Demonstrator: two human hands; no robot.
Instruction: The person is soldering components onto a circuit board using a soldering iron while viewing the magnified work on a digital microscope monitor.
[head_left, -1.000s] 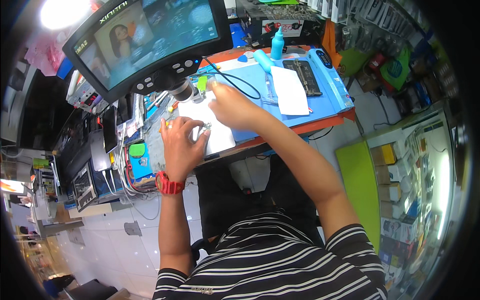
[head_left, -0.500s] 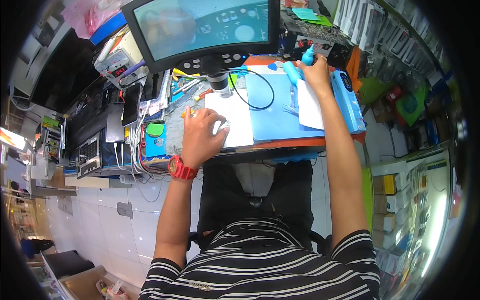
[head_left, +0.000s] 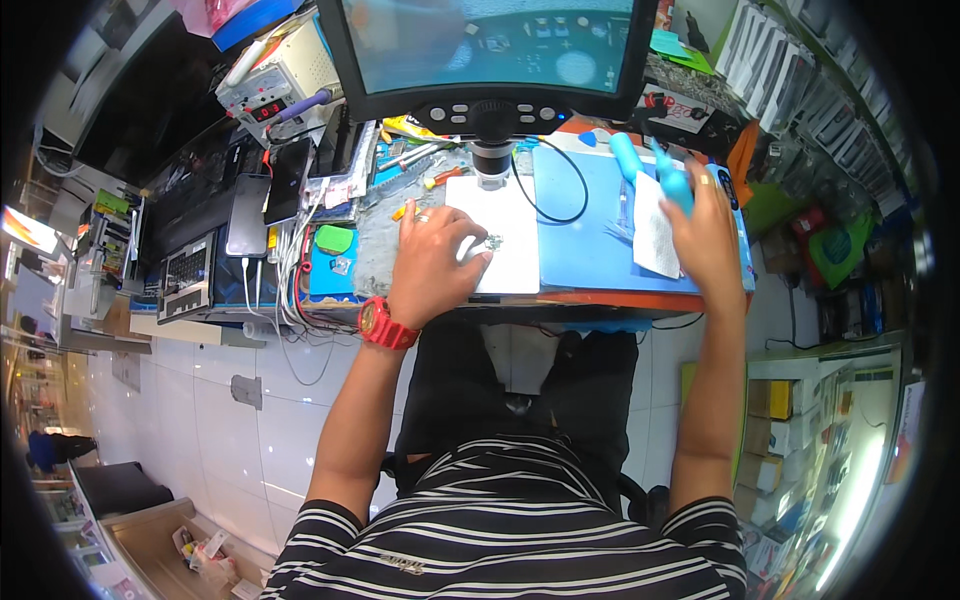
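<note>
My left hand (head_left: 432,258), a red watch on its wrist, rests on the white work plate (head_left: 512,215). Its thumb and forefinger pinch the edge of a small circuit board (head_left: 493,243) beneath the microscope lens (head_left: 490,160). In my right hand (head_left: 712,235) is a light-blue squeeze bottle (head_left: 674,182) with a pointed nozzle, tilted and held above the blue mat's right side. A sheet of white tissue (head_left: 655,238) lies beside that hand. Behind the bottle, a light-blue cylinder (head_left: 625,155) lies on the mat.
The microscope's screen (head_left: 490,50) stands over the plate. A blue mat (head_left: 580,250) carries thin tweezers (head_left: 620,225) and a black cable loop (head_left: 570,215). Phones (head_left: 248,215), cables and a power supply (head_left: 275,90) crowd the left; an orange-handled screwdriver (head_left: 443,178) lies behind my left hand.
My right hand has drawn the squeeze bottle back toward me from the bench's rear and tilted it. My left hand stays at the board. The whole view has shifted.
</note>
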